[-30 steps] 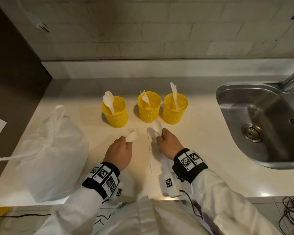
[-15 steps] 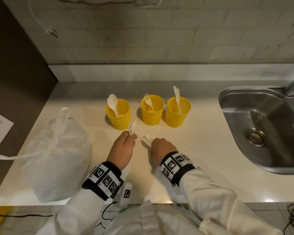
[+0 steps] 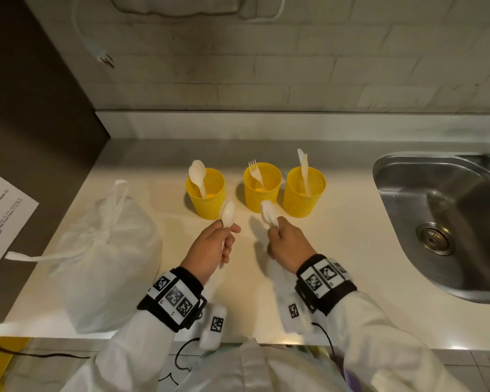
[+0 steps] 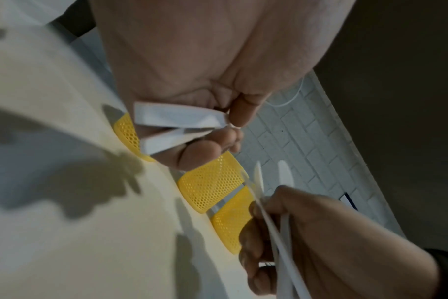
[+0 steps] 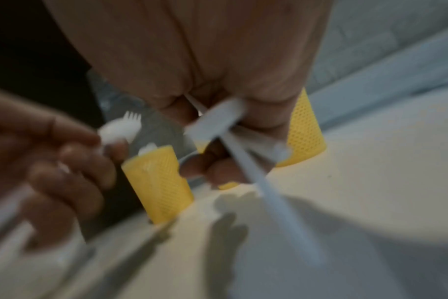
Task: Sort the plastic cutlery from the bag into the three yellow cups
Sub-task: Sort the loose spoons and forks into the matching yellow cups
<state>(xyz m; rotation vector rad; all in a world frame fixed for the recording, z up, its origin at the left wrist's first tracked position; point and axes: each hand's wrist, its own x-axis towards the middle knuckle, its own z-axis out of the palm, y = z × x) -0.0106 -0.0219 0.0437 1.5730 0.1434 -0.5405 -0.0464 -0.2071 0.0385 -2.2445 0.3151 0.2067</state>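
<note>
So, rundown of the counter, measured off the hands:

Spoons in left hand: the left hand (image 3: pixel 210 247) has its fingers curled round white spoons (image 3: pixel 228 214), bowl end poking up past the thumb; the left wrist view shows two handles (image 4: pixel 177 119) pinched there.
Cutlery in right hand: the right hand (image 3: pixel 289 244) is clamped on a blurry white bundle (image 3: pixel 269 215), several thin handles (image 4: pixel 281 238) running through the fist. Can't tell which pieces exactly.
Left cup (image 3: pixel 205 193): just beyond the left hand, spoons standing in it.
Middle cup (image 3: pixel 262 186): just past the right hand's bundle, holds a fork.
Right cup (image 3: pixel 304 192): beyond and to the right of the right hand, knives inside.
Bag (image 3: pixel 102 256): white, tied shut, sitting well to the left of the left hand.
Counter (image 3: pixel 351 250): pale top under both hands.
Sink (image 3: pixel 447 222): steel, far to the right of the right hand.
Paper (image 3: pixel 0 222): printed sheet way off left, beyond the bag.
</note>
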